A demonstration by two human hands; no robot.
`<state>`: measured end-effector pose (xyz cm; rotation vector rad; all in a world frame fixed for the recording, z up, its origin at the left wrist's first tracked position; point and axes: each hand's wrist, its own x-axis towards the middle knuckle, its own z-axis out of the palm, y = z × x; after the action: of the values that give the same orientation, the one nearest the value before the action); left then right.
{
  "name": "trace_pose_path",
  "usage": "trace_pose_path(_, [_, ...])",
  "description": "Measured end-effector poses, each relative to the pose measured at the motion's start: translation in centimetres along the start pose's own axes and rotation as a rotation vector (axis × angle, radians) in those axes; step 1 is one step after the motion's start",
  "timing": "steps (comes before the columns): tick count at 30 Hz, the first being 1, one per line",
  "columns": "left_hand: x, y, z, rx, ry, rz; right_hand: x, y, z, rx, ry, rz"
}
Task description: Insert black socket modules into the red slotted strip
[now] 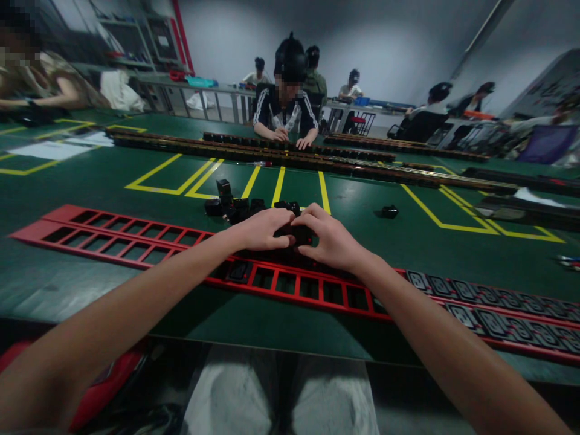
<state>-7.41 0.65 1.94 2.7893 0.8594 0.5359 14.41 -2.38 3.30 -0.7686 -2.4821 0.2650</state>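
Observation:
Over the long red frame (86, 246) with two rows of rectangular openings, both hands meet. My right hand (333, 238) curls its thumb and fingers around a small black block (304, 234) with a red spot. My left hand (260, 229) closes on the same block from the other side, though its fingertips are partly hidden. A pile of black blocks (223, 202) lies just beyond my left hand. One black insert (239, 270) sits in the frame's near row, below my hands. Grey-faced inserts (462, 290) fill the openings at the right end.
A single black block (388, 211) lies farther right on the green table (362, 199), which bears yellow tape outlines. Long dark rails (317, 162) cross the table's far side. A person (285, 112) works opposite, with other people behind. White papers (58, 148) lie at the left.

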Motion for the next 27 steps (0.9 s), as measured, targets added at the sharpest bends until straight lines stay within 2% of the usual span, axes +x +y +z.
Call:
trace_pose_path(8, [-0.11, -0.05, -0.39, -0.116, -0.044, 0.173, 0.09, -0.65, -0.29, 0.082, -0.12, -0.023])
trace_pose_path(13, [0.02, 0.29, -0.68, -0.08, -0.057, 0.148, 0.22, -0.91, -0.4, 0.126, -0.178, -0.053])
trace_pose_path(27, [0.07, -0.09, -0.14, -0.083, 0.015, 0.152, 0.24, -0.83, -0.35, 0.041, -0.142, -0.005])
